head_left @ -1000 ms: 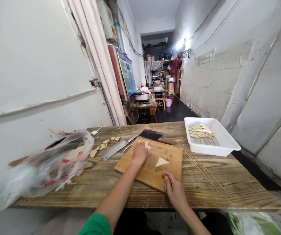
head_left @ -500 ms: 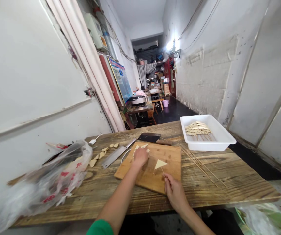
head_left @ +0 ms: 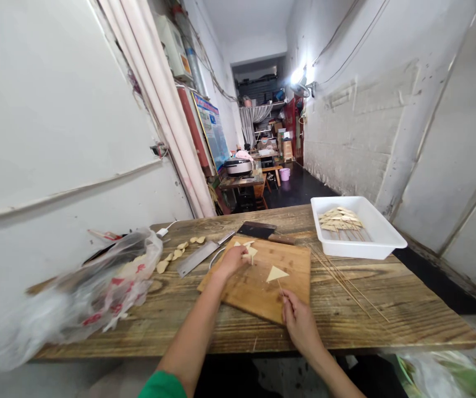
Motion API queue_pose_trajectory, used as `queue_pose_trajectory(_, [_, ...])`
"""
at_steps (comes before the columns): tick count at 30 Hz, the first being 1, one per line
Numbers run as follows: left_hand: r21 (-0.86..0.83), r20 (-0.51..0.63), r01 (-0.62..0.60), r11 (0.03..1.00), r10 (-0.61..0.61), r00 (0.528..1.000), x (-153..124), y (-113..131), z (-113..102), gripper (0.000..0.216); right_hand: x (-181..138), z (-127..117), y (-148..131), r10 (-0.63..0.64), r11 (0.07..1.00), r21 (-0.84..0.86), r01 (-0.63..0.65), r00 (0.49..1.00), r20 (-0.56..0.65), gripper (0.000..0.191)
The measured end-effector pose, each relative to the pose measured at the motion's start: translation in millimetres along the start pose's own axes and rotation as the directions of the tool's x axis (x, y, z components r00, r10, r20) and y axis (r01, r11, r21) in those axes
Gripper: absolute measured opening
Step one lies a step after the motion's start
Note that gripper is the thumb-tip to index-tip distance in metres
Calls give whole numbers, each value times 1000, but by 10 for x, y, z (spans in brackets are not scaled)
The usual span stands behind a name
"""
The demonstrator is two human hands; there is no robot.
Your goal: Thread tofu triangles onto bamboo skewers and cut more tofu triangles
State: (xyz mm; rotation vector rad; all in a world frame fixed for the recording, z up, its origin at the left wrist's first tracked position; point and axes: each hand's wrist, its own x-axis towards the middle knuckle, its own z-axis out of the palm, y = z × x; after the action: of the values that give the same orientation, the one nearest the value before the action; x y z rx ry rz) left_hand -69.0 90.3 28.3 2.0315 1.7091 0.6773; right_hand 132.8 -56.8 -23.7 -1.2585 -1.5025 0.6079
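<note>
My right hand (head_left: pixel 299 316) pinches the lower end of a thin bamboo skewer (head_left: pixel 280 285). On the skewer's far tip is a pale triangular slice (head_left: pixel 277 273), over the right part of the wooden cutting board (head_left: pixel 262 301). At the board's far left corner my left hand (head_left: pixel 233 262) is closed, thumb and fingertips on another pale slice (head_left: pixel 252 252). More cut slices (head_left: pixel 244 243) lie just beyond those fingers, partly hidden by the hand. What the slices are made of, I cannot tell for certain.
Behind the board lies a dark-bladed cleaver (head_left: pixel 256 230); to its left, a second cleaver (head_left: pixel 198 258). Loose skewers (head_left: pixel 341 282) lie right, near a white tray (head_left: pixel 357 249) of skewered slices. Round pale pieces (head_left: pixel 175 254) and a plastic bag (head_left: pixel 109 293) are left.
My left hand has drawn back slightly to the left from the cut slices, with a slice now at its fingertips. My right hand still holds the skewer. The view has shifted a little.
</note>
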Motion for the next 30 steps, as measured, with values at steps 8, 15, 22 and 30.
queue_pose_trajectory(8, [-965, 219, 253, 72, -315, 924, -491, 94, 404, 7, -357, -101, -114, 22, 1000, -7, -21, 987, 161, 40])
queue_pose_trajectory(15, [-929, 361, 301, -217, -335, 870, -537, 65, 423, 3, -619, -144, -173, 48, 998, -47, -38, 971, 235, 41])
queue_pose_trajectory(22, [-919, 382, 316, -234, -343, 858, -528, 89, 411, 2, -560, -56, -130, 58, 997, -57, -45, 963, 262, 44])
queue_pose_trajectory(30, [-920, 382, 313, -238, -353, 854, -520, 89, 416, 4, -546, -20, -84, 55, 997, -64, -39, 962, 269, 45])
